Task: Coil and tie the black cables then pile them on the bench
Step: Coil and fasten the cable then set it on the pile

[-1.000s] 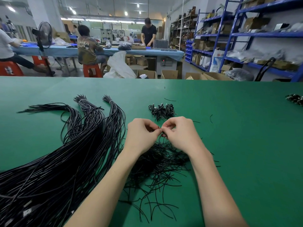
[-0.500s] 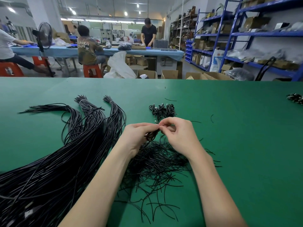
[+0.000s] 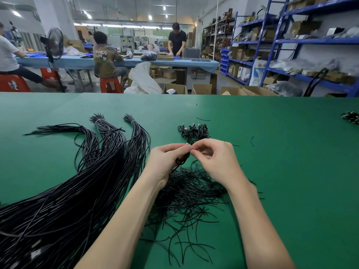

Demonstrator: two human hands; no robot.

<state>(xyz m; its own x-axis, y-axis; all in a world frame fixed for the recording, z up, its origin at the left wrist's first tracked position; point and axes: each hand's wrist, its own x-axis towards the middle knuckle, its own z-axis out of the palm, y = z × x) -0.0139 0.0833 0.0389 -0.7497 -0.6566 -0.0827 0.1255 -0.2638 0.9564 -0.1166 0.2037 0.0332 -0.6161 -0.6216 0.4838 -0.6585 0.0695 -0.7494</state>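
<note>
My left hand (image 3: pixel 166 158) grips a small coiled black cable (image 3: pixel 181 159) above the green bench (image 3: pixel 281 171). My right hand (image 3: pixel 215 158) pinches the cable's end or a tie at its top, fingertips against the left hand's. Just beyond the hands lies a small pile of coiled, tied cables (image 3: pixel 194 131). Under my wrists spreads a heap of thin black twist ties (image 3: pixel 190 199). Long bundles of uncoiled black cables (image 3: pixel 81 181) fan across the bench's left side.
Another small cluster of coiled cables (image 3: pixel 351 117) lies at the bench's far right edge. Stray ties (image 3: pixel 203 119) dot the bench. Beyond the bench are cardboard boxes (image 3: pixel 202 88), blue shelving (image 3: pixel 310 41) and people at a blue table (image 3: pixel 136 62).
Both hands have risen slightly and moved away from me toward the pile of finished coils. The coil now hangs below the left hand's fingers, and the right hand's fingers have spread.
</note>
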